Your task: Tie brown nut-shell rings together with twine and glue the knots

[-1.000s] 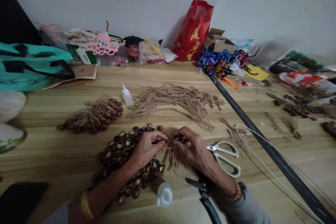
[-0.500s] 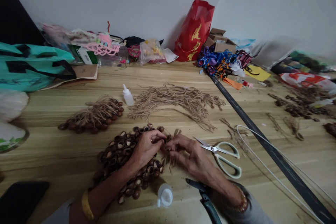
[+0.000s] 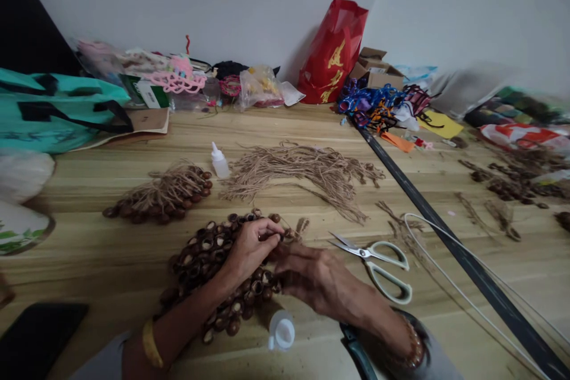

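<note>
— Lower centre of frame: what do the two hands show?

— Left hand (image 3: 256, 246): thumb and forefinger drawn together at the tips, other fingers curled behind. A small dark piece shows at the tips; too small to identify, and I cannot tell whether it is gripped. Right hand (image 3: 318, 276): blurred, fingers stretched toward the left fingertips. Cannot tell how far apart they stand or what they hold.

— Position of the work material?

— Pile of hollow nut shells (image 3: 207, 243), left of centre in the lower half, partly beneath the left hand and forearm; many openings face up. Loop of twine (image 3: 303, 225) just beyond the left fingertips, near mid-frame. Large bundle of cut twine strands (image 3: 289, 172) across the centre, above the hands. Second cluster of shells with twine attached (image 3: 162, 193) at mid-left.

— Tools?

— Scissors (image 3: 365, 253), blades parted and pointing left, right of the right hand. Dark-handled tool (image 3: 358, 353) at the bottom edge, partly hidden by the right forearm. Small white-capped dropper bottle (image 3: 219, 161), upright, beside the left end of the strand bundle. Translucent container (image 3: 282, 331) at bottom centre, just below the shells.

— Background?

— Red bag (image 3: 333, 53) at upper centre; teal bag (image 3: 57, 113) at upper left.
</note>
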`<control>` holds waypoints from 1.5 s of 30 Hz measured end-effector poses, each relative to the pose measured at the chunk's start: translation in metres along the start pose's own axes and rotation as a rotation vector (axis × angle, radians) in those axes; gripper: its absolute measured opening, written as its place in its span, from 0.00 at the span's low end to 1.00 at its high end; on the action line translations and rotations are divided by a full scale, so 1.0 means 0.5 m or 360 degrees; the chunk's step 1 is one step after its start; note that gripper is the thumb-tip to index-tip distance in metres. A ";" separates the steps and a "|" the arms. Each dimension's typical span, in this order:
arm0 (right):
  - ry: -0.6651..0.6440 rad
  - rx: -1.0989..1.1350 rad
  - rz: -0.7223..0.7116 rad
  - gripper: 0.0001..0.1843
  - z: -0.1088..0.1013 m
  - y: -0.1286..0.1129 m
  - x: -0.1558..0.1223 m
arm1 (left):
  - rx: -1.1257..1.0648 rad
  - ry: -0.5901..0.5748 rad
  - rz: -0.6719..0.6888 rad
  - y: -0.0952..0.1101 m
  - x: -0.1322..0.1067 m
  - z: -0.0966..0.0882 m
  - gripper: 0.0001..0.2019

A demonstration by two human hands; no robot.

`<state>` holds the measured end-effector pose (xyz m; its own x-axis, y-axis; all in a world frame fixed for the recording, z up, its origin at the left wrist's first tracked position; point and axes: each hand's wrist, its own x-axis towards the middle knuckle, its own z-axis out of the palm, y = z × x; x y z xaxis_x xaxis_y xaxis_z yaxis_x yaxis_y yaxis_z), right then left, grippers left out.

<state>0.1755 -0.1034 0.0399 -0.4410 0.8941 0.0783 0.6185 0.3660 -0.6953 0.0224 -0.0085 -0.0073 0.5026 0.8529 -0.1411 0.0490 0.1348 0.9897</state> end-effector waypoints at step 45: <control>0.0194 -0.0496 0.0251 0.08 0.005 0.037 0.007 | -0.0136 -0.0292 -0.0171 0.012 -0.004 -0.009 0.10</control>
<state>0.1836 -0.0939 0.0254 -0.2553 0.9631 0.0850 0.8494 0.2654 -0.4561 0.0180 -0.0072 -0.0011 0.6474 0.7263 -0.2310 0.0416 0.2689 0.9623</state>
